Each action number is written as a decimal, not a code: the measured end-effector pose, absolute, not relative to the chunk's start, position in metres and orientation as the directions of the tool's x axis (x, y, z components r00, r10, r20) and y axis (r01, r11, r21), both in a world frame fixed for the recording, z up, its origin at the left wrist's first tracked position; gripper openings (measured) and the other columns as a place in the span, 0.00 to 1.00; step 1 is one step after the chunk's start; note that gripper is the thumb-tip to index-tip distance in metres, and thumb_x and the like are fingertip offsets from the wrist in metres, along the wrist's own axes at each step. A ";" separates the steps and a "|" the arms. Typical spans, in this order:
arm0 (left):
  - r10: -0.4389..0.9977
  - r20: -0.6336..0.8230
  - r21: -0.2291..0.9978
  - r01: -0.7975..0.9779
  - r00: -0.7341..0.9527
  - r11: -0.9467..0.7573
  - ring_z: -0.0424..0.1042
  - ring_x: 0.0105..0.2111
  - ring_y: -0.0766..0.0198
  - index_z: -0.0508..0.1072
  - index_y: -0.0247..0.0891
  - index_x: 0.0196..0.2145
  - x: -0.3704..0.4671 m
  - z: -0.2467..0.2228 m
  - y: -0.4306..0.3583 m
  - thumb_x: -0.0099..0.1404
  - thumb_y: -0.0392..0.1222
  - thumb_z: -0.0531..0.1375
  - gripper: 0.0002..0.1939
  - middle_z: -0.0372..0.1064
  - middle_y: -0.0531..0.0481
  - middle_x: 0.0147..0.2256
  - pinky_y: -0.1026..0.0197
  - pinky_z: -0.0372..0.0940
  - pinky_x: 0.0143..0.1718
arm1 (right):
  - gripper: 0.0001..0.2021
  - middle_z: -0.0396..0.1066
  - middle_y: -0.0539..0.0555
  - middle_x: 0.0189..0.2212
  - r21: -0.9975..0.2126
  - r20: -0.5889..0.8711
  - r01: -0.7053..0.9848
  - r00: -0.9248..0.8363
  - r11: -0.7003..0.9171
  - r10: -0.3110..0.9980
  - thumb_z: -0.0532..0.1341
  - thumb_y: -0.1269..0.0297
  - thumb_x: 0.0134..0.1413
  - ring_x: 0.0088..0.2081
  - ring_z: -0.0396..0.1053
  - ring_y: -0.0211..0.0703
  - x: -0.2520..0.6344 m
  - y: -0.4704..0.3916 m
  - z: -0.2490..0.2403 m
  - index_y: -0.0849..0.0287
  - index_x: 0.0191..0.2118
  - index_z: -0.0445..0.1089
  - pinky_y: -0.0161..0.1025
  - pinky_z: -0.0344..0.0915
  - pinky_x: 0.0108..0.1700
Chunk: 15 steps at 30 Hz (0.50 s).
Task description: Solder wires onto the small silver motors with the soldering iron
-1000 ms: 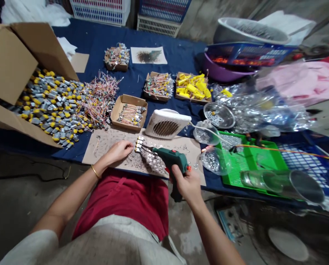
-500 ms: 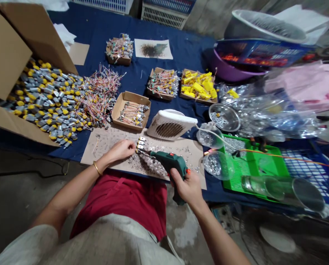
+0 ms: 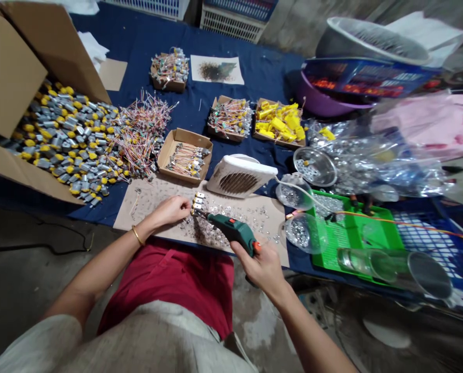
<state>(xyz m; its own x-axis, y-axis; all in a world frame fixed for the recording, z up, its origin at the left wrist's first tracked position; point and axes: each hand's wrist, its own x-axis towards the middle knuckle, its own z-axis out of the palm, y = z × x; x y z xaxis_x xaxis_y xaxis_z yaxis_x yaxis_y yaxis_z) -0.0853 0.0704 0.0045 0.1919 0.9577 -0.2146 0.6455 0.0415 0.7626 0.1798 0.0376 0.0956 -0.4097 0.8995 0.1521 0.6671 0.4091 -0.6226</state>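
Observation:
My right hand [image 3: 264, 264] is wrapped around the grip of a dark green, pistol-shaped electric screwdriver [image 3: 233, 228]. Its narrow dark tip points left and meets the near end of a short row of small parts with white faces [image 3: 198, 199]. Beside that row, the fingertips of my left hand [image 3: 176, 209] are pinched together; whatever they hold is hidden. Both hands are over a cardboard sheet [image 3: 132, 220] strewn with tiny metal pieces [image 3: 215, 233]. One loose wired part [image 3: 136, 202] lies on the sheet's left side.
A large carton [image 3: 17, 57] spills small motors [image 3: 68, 140] at left. Behind the sheet stand a box of wired parts [image 3: 184, 155], a white grilled unit [image 3: 242, 176] and a box of yellow pieces [image 3: 280, 122]. Clear cups and a green tray [image 3: 334, 254] sit at right.
The screwdriver has shifted slightly left and down, its tip now closer to my left fingertips, and my right hand moved with it. My left hand stays in place.

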 end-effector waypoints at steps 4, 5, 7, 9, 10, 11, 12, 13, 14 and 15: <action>0.956 -0.219 0.762 0.646 0.194 0.043 0.68 0.27 0.64 0.73 0.37 0.28 -0.086 0.003 0.071 0.56 0.39 0.55 0.07 0.71 0.52 0.25 0.64 0.56 0.29 | 0.24 0.62 0.49 0.13 -0.617 0.167 0.712 -0.297 0.335 0.940 0.57 0.48 0.59 0.18 0.60 0.37 0.190 0.030 0.096 0.57 0.16 0.62 0.35 0.55 0.23; 0.955 -0.221 0.763 0.644 0.195 0.045 0.67 0.27 0.64 0.73 0.37 0.28 -0.086 0.002 0.071 0.56 0.39 0.55 0.08 0.71 0.52 0.25 0.64 0.56 0.28 | 0.25 0.62 0.49 0.13 -0.625 0.157 0.719 -0.268 0.305 0.951 0.57 0.48 0.59 0.17 0.60 0.37 0.192 0.026 0.095 0.57 0.16 0.62 0.35 0.55 0.23; 0.954 -0.222 0.768 0.640 0.202 0.043 0.68 0.27 0.64 0.73 0.37 0.28 -0.087 0.001 0.072 0.56 0.39 0.55 0.08 0.71 0.52 0.25 0.64 0.57 0.29 | 0.26 0.62 0.50 0.12 -0.652 0.127 0.717 -0.214 0.244 0.968 0.56 0.47 0.58 0.18 0.60 0.38 0.197 0.019 0.092 0.57 0.15 0.63 0.35 0.56 0.22; 0.954 -0.213 0.772 0.635 0.209 0.033 0.69 0.28 0.64 0.73 0.37 0.28 -0.087 0.000 0.072 0.56 0.39 0.54 0.08 0.72 0.52 0.26 0.64 0.58 0.30 | 0.26 0.63 0.50 0.13 -0.693 0.100 0.699 -0.145 0.173 0.984 0.56 0.45 0.58 0.18 0.62 0.39 0.200 0.009 0.086 0.57 0.15 0.64 0.35 0.57 0.22; 0.955 -0.206 0.773 0.634 0.212 0.025 0.69 0.28 0.64 0.73 0.37 0.28 -0.087 -0.001 0.072 0.56 0.39 0.54 0.08 0.72 0.52 0.26 0.64 0.58 0.30 | 0.26 0.63 0.50 0.13 -0.715 0.086 0.686 -0.102 0.133 0.991 0.56 0.45 0.57 0.18 0.62 0.39 0.200 0.004 0.083 0.57 0.15 0.64 0.35 0.57 0.22; 0.956 -0.199 0.774 0.633 0.214 0.019 0.69 0.28 0.64 0.73 0.36 0.28 -0.088 -0.001 0.072 0.56 0.38 0.54 0.08 0.72 0.52 0.27 0.65 0.59 0.31 | 0.26 0.63 0.51 0.13 -0.737 0.070 0.671 -0.056 0.089 0.996 0.57 0.44 0.57 0.18 0.62 0.39 0.200 0.000 0.079 0.57 0.16 0.65 0.35 0.57 0.21; 0.957 -0.194 0.776 0.631 0.217 0.015 0.69 0.29 0.64 0.73 0.36 0.28 -0.088 -0.002 0.072 0.56 0.38 0.54 0.08 0.72 0.51 0.27 0.65 0.59 0.31 | 0.26 0.63 0.51 0.13 -0.758 0.052 0.650 -0.009 0.045 0.999 0.57 0.44 0.57 0.18 0.62 0.39 0.200 -0.005 0.075 0.57 0.16 0.65 0.36 0.58 0.21; 0.957 -0.192 0.778 0.628 0.216 0.014 0.69 0.29 0.64 0.73 0.36 0.28 -0.088 -0.002 0.072 0.56 0.38 0.54 0.08 0.72 0.51 0.27 0.65 0.59 0.30 | 0.26 0.63 0.51 0.13 -0.780 0.032 0.625 0.033 0.004 0.999 0.57 0.43 0.56 0.17 0.62 0.39 0.199 -0.008 0.071 0.57 0.16 0.65 0.36 0.58 0.20; 0.957 -0.190 0.781 0.624 0.218 0.013 0.69 0.28 0.64 0.73 0.36 0.28 -0.088 -0.002 0.071 0.56 0.38 0.54 0.08 0.72 0.51 0.26 0.65 0.59 0.30 | 0.26 0.63 0.51 0.12 -0.801 0.013 0.598 0.069 -0.031 0.998 0.57 0.43 0.56 0.16 0.61 0.39 0.199 -0.012 0.068 0.57 0.17 0.64 0.36 0.58 0.20; 0.957 -0.187 0.784 0.621 0.221 0.010 0.69 0.28 0.64 0.73 0.36 0.28 -0.088 -0.002 0.071 0.56 0.38 0.54 0.08 0.72 0.51 0.26 0.65 0.59 0.30 | 0.26 0.63 0.51 0.12 -0.818 -0.002 0.573 0.096 -0.057 0.995 0.57 0.42 0.56 0.16 0.61 0.39 0.198 -0.014 0.066 0.56 0.16 0.64 0.36 0.58 0.19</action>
